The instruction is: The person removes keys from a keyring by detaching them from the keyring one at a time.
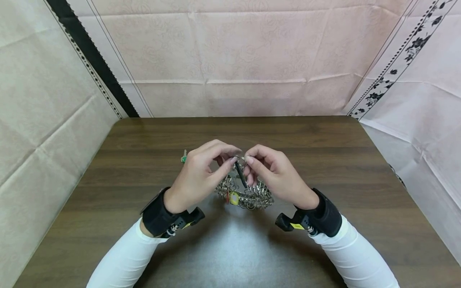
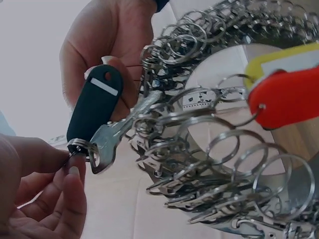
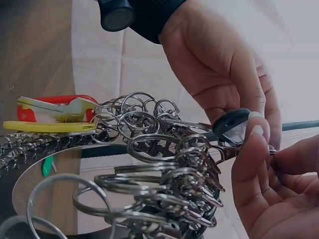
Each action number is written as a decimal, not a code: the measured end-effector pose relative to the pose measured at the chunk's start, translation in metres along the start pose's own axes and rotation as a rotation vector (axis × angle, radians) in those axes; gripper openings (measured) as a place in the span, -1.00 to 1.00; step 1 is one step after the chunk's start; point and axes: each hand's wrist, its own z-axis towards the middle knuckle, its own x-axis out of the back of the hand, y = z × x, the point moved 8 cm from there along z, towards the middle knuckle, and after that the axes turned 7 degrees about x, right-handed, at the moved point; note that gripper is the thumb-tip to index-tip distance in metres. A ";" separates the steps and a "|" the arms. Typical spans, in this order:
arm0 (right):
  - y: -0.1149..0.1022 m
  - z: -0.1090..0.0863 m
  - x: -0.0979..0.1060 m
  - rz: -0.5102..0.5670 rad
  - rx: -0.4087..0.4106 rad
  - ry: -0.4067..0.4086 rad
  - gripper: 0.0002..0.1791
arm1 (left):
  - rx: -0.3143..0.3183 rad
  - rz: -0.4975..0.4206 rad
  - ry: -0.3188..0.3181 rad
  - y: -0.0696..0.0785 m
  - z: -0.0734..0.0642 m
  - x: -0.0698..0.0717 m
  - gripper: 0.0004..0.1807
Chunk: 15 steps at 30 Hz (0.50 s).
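Note:
Over the middle of the table, my left hand (image 1: 197,170) and right hand (image 1: 275,170) pinch opposite sides of a metal key ring (image 1: 242,161). A dark key tag (image 1: 240,175) hangs from that ring. In the left wrist view the tag (image 2: 97,102) has a white label slot, and a silver key (image 2: 112,137) is on the same ring. Close below both hands stands a round holder carrying many metal clips and split rings (image 1: 259,197). A yellow key tag (image 1: 234,198) and a red key tag (image 2: 286,97) hang from it.
A green key tag (image 1: 183,159) with a key lies on the table beyond my left hand. The brown wooden table (image 1: 144,168) reaches back to a pale cloth screen (image 1: 252,52), with cloth also at both sides. Black cameras are strapped to both wrists.

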 end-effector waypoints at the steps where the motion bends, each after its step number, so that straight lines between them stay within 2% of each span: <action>1: 0.000 0.000 0.000 -0.001 0.000 0.002 -0.83 | -0.012 0.003 0.010 0.001 0.000 0.000 -0.83; 6: 0.000 0.000 -0.001 -0.010 -0.001 0.010 -0.84 | -0.055 0.020 0.044 0.007 -0.001 0.001 -0.86; 15: 0.001 0.000 -0.004 -0.005 0.007 0.010 -0.85 | -0.085 0.044 0.073 0.013 -0.003 0.000 -0.88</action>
